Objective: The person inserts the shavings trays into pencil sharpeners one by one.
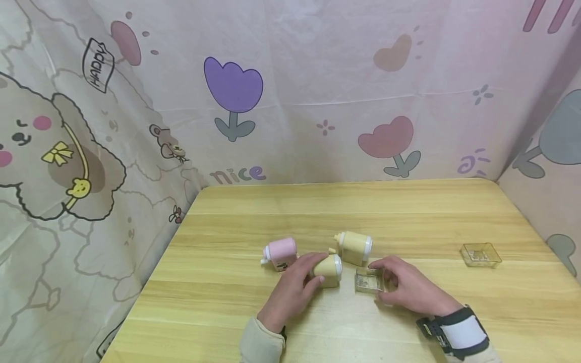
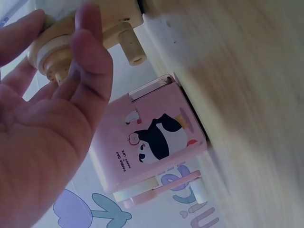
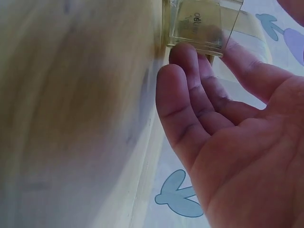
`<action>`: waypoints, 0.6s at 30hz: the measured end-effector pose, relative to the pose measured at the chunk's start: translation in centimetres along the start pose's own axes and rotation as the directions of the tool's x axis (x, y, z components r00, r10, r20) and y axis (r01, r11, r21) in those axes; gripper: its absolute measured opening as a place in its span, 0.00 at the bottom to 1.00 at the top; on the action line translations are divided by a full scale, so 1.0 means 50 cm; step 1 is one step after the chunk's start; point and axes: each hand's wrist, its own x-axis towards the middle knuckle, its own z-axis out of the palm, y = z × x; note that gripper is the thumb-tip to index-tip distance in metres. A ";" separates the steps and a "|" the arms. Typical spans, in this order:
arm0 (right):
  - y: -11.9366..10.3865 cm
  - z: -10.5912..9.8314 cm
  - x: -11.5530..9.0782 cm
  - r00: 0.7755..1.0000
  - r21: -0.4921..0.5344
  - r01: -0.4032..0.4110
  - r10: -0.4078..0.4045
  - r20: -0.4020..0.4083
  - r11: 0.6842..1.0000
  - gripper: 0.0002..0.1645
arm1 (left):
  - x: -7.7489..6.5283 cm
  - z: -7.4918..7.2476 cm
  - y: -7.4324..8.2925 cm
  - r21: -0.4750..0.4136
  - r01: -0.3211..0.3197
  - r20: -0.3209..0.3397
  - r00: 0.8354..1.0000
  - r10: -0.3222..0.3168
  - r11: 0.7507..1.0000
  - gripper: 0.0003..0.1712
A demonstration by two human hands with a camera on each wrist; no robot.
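My left hand (image 1: 297, 285) grips a yellow crank pencil sharpener (image 1: 330, 271) at the middle of the table. In the left wrist view its fingers curl round the sharpener's yellow body (image 2: 111, 16), partly covering it. A clear shavings drawer (image 1: 368, 281) is pinched between the thumb and fingers of my right hand (image 1: 410, 287), just right of that sharpener. Close up in the right wrist view, the drawer (image 3: 197, 23) is see-through and stands at the fingertips. Beside the left hand is a pink pencil sharpener (image 1: 281, 252) with a panda print. A second yellow sharpener (image 1: 355, 247) stands behind.
Another clear drawer (image 1: 481, 255), with small bits in it, lies at the right of the wooden table (image 1: 218, 312). Printed cloth (image 1: 308, 60) hangs behind the table and along its sides.
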 end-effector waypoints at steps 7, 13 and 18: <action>0.000 0.001 0.005 1.000 0.006 -0.012 0.012 0.006 1.000 0.37 | -0.002 0.003 -0.002 -0.035 -0.009 -0.007 1.000 0.009 0.999 0.29; 0.000 0.007 0.010 0.999 0.037 -0.021 0.022 -0.029 0.999 0.36 | -0.003 0.005 -0.002 -0.052 -0.002 -0.007 1.000 0.001 0.999 0.29; -0.005 0.009 0.011 0.999 0.050 0.004 -0.002 -0.041 0.999 0.34 | -0.004 0.005 -0.002 -0.053 -0.004 -0.005 1.000 0.003 0.999 0.29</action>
